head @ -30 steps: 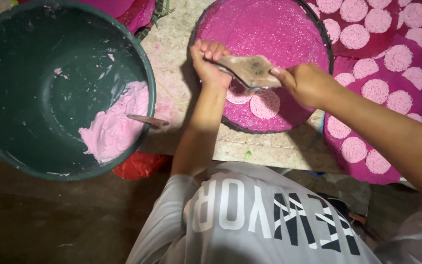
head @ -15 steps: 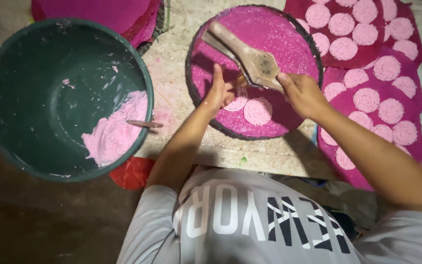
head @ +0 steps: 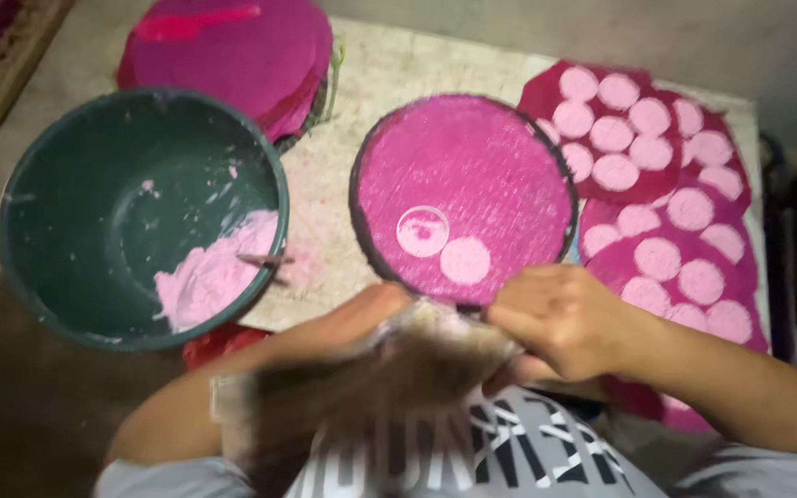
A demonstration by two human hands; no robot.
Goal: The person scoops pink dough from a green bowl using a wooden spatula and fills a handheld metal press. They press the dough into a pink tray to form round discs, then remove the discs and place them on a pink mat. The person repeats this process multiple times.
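Wooden paddle-shaped tool (head: 389,378), motion-blurred and brownish, is held low in the view between both hands, close to the person's chest and just below the near rim of the round pink tray (head: 509,157). Its exact outline cannot be made out through the blur.

Right hand (head: 560,318) is closed around the upper end of the tool, fingers curled tight over it, knuckles toward the tray. Left hand (head: 362,318) lies against the tool on its other side; whether its fingers grip or only rest on it cannot be told.

Tray condition: dark-rimmed, covered with bright pink cloth, carrying two pale discs (head: 445,244) near its front edge, touching or nearly so. One disc looks wet and ring-like, the other solid and matt.

Dark green basin (head: 94,212) stands to the left of the tray, apart from it, with pink paste (head: 214,272) gathered against its near right wall and a small stick (head: 265,260) resting at the rim.

Dark red sheets (head: 592,189), covered in rows of pale pink discs, lie to the right of the tray, overlapping one another. A stack of pink cloth-covered trays (head: 232,55) sits behind the basin. All items rest on a pale stone slab (head: 371,74).
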